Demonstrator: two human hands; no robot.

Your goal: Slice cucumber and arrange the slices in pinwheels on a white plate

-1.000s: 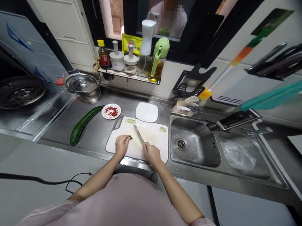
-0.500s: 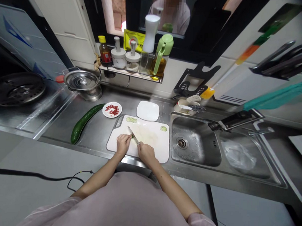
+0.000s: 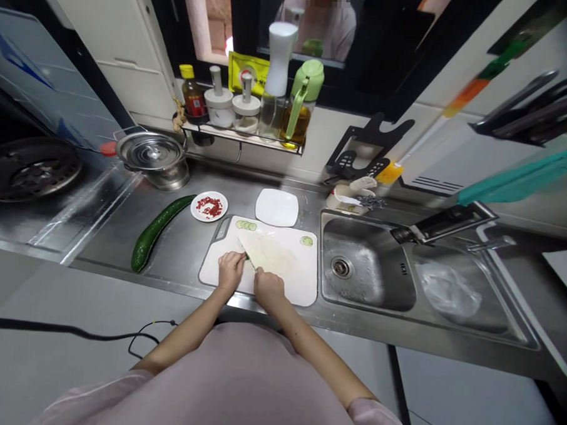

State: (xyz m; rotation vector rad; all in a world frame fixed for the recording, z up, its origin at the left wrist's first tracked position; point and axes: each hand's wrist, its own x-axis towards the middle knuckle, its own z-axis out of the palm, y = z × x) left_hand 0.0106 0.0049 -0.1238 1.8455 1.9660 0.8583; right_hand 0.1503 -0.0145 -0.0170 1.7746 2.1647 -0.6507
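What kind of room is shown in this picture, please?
It looks like a kitchen, probably a home one: there is a stainless-steel sink, a cutting board with cucumber slices beside it, and a green-topped oil dispenser near seasoning jars.

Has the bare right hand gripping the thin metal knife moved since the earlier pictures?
Yes: the bare right hand has shifted left, farther from the rectangular stainless-steel sink.
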